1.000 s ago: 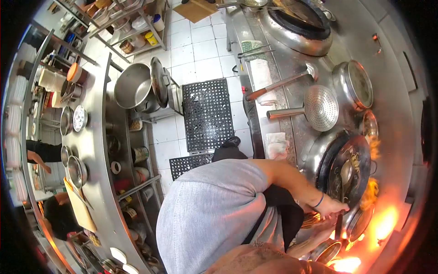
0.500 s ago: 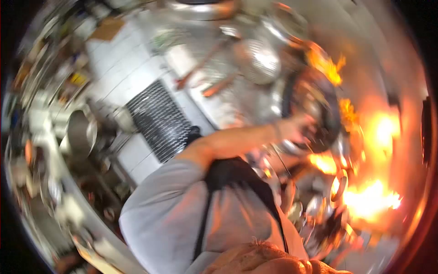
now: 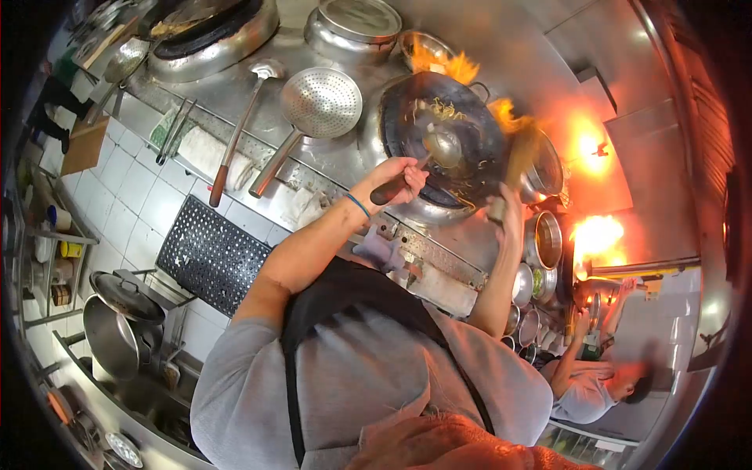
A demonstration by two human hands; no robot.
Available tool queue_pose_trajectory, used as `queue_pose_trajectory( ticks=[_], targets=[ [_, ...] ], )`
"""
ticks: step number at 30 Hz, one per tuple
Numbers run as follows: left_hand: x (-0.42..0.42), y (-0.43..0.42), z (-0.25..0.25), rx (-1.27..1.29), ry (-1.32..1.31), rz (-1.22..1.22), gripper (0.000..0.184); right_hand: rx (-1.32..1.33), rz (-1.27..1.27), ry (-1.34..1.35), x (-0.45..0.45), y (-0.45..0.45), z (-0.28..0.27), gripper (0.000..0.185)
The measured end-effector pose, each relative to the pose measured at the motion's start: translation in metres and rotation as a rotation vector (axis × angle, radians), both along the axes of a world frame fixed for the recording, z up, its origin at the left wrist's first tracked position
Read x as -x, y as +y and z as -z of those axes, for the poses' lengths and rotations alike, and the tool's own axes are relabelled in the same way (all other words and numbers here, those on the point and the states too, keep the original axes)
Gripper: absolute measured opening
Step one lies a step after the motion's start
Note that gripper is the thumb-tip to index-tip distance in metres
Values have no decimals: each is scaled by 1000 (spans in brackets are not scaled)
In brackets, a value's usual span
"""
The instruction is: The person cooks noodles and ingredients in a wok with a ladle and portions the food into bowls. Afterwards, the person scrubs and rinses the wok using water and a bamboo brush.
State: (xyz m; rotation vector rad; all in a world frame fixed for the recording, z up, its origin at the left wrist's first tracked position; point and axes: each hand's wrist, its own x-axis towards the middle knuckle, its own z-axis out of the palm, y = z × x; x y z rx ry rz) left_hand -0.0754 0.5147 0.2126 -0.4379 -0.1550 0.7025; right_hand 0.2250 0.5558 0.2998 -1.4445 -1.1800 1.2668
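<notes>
My left hand is closed around the wooden handle of a ladle. The ladle's round metal bowl hangs over a dark wok on the stove, where strands of noodles stick to the inside. At the wok's right side, my right hand grips a long yellowish-brown object that is smeared by motion, so its kind is unclear. Orange flames rise behind the wok. A metal ring handle shows on its far rim.
A perforated strainer and another ladle lie on the steel stove top, left of the wok. Beyond them stands a second wok. Metal bowls line the right side, with large flames and a co-worker beyond.
The view has turned and sharpened. My left hand has drawn back from the wok's far side, and the ladle in it now shows clearly. My right hand has come up beside the wok.
</notes>
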Motion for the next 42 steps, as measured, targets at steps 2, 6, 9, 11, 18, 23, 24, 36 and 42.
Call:
queue_pose_trajectory(
  ticks=[2,6,9,11,18,23,24,36,42],
  targets=[
    [-8,4,1,41,-21,-16,28,-91,-351,-412,10,47,13,49],
    [-19,-5,-1,29,-114,-68,24,-232,-449,-1376,28,86,23,59],
    [-12,-5,0,3,-122,-90,25,-324,-170,-1676,68,56,17,61],
    [-12,-8,-5,12,-117,-89,28,-386,-454,-1482,47,72,33,55],
    [-11,-10,-10,-25,-157,-58,30,-358,-307,-1557,58,60,29,56],
    [-15,-7,-10,-10,-147,-19,29,-398,-315,-1632,40,69,36,50],
    [-13,-5,-8,-28,-142,-41,28,-416,-254,-1681,51,62,27,50],
    [-12,-2,-38,56,-118,25,31,-499,-424,-1753,41,56,28,33],
    [13,-8,-36,-288,578,242,25,-580,-38,-1531,26,32,-12,52]
  ],
)
